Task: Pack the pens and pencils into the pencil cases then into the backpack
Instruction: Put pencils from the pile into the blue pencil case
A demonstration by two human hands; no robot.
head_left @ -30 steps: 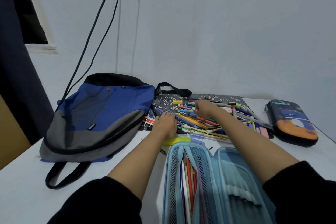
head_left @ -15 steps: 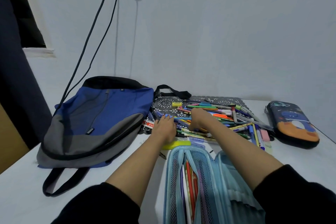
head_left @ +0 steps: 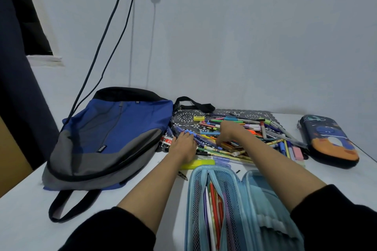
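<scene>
A heap of coloured pens and pencils (head_left: 255, 126) lies on a black lace mat (head_left: 183, 117) at the back of the white table (head_left: 24, 220). My left hand (head_left: 184, 145) lies palm down on the heap's left end, fingers over blue pens. My right hand (head_left: 228, 131) is curled down into the middle of the heap, fingers closed around a few pens. An open light-blue pencil case (head_left: 255, 199) sits close in front of me with several pencils in its mesh pocket. A dark zipped pencil case (head_left: 328, 140) lies at the right. The blue and grey backpack (head_left: 114, 138) lies flat at the left.
A yellow highlighter (head_left: 196, 164) lies between the heap and the blue case. A yellow eraser (head_left: 199, 118) and a pink eraser (head_left: 297, 153) sit at the heap's edges. Black cables (head_left: 106, 32) hang down the wall to the backpack. The wall stands directly behind the mat.
My right hand has drawn back from the far side of the heap toward its middle and curled onto pens there. My left hand has stayed in place.
</scene>
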